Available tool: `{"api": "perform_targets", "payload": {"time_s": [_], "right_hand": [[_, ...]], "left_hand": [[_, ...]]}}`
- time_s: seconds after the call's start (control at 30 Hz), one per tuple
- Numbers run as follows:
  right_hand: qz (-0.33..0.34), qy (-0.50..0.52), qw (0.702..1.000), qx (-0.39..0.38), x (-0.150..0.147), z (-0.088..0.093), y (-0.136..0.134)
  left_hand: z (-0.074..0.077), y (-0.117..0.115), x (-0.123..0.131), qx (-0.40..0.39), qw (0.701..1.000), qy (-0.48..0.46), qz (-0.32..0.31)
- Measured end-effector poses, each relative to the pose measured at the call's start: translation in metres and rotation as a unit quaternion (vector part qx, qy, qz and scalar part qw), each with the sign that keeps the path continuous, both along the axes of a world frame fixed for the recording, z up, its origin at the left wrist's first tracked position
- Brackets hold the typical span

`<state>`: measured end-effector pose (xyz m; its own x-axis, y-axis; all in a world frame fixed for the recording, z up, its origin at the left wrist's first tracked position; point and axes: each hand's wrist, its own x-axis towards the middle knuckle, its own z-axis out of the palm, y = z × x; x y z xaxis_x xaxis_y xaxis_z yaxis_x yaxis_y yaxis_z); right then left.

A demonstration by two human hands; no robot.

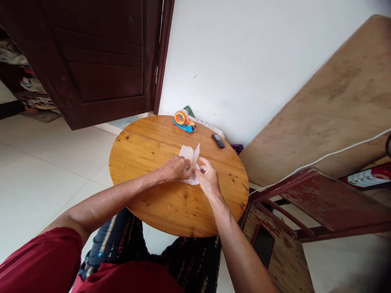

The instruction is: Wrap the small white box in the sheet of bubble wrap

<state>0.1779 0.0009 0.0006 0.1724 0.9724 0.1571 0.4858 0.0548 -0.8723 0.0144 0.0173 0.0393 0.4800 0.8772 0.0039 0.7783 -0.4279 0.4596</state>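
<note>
A small piece of crinkled, see-through plastic wrap [187, 152] lies near the middle of the round wooden table [152, 146], with one flap standing up. My left hand [178, 168] is closed on its left side, fingers curled in. From the right, my right hand [209, 176] pinches the near right part between thumb and fingers. Whether anything lies inside the wrap cannot be made out. Behind it, by the table's far edge, an orange and blue tape dispenser [185, 121] carries a roll of tape.
A dark remote-like object [218, 141], partly pixelated, rests at the back right of the table. The white wall [232, 61] stands close behind. To the left hangs a dark brown door [104, 61]; on the right are a leaning wooden board [330, 101] and a worn wooden chair [342, 203].
</note>
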Motion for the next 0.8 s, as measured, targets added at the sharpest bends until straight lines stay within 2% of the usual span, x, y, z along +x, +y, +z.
{"api": "perform_targets", "payload": {"time_s": [0.13, 0.33, 0.43, 0.53, 0.6, 0.67, 0.73, 0.8], "right_hand": [[0.021, -0.012, 1.000, -0.004, -0.006, 0.003, 0.001], [0.046, -0.056, 0.997, -0.003, -0.010, 0.007, -0.013], [0.094, -0.088, 0.992, 0.001, -0.007, 0.010, -0.026], [0.129, -0.147, 0.981, 0.010, -0.005, 0.012, -0.036], [0.137, -0.229, 0.963, 0.026, -0.009, 0.015, -0.040], [0.142, -0.335, 0.931, 0.037, -0.016, 0.021, -0.044], [0.145, -0.420, 0.895, 0.034, -0.024, 0.028, -0.047], [0.151, -0.452, 0.879, 0.024, -0.029, 0.035, -0.049]], "left_hand": [[-0.002, 0.004, 0.004, 0.009, 1.000, 0.012, -0.016], [-0.006, 0.005, 0.001, -0.027, 0.999, -0.018, -0.016], [-0.006, 0.005, -0.007, -0.071, 0.994, -0.082, -0.030], [-0.012, 0.004, -0.015, -0.132, 0.973, -0.189, -0.018], [-0.018, 0.002, -0.017, -0.151, 0.957, -0.247, 0.005], [-0.024, 0.000, -0.015, -0.148, 0.949, -0.279, 0.017], [-0.030, -0.003, -0.012, -0.126, 0.949, -0.288, 0.030], [-0.034, -0.007, -0.008, -0.095, 0.954, -0.282, 0.040]]}}
